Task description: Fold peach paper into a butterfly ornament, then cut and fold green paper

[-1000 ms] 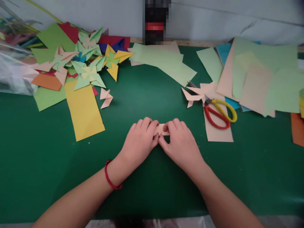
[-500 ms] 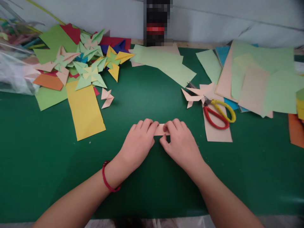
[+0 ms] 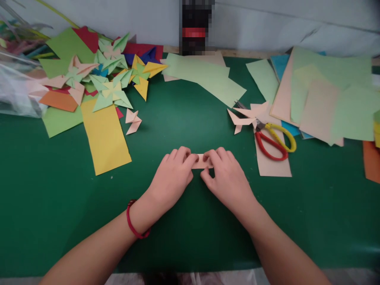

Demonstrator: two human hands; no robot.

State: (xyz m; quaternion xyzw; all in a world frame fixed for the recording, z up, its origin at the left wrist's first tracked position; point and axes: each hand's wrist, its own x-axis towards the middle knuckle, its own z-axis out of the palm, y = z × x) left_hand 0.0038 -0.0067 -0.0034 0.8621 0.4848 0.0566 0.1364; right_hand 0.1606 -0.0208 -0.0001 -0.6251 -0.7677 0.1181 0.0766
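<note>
A narrow strip of pale pink paper (image 3: 200, 161) lies flat on the green table (image 3: 190, 221) between my hands. My left hand (image 3: 173, 176), a red cord bracelet at its wrist, closes its curled fingers on the strip's left end. At the right end, my right hand (image 3: 225, 174) presses down with bent fingers, the thumb tip just below the paper's lower edge. Both ends of the strip are hidden under my fingers. A small folded pink paper piece (image 3: 134, 121) sits to the left, beyond my left hand.
Scissors (image 3: 271, 138) with red and yellow handles lie on pink paper at the right, beside folded pink pieces (image 3: 242, 116). Folded paper flowers (image 3: 113, 91) and a yellow sheet (image 3: 106, 138) are at the left. Pale green sheets (image 3: 202, 73) lie along the wall; more sheets (image 3: 353, 107) pile up far right.
The view has shifted very slightly. Both hands stay on the pink strip; the right index finger has moved a little along it, and hardly anything else differs.
</note>
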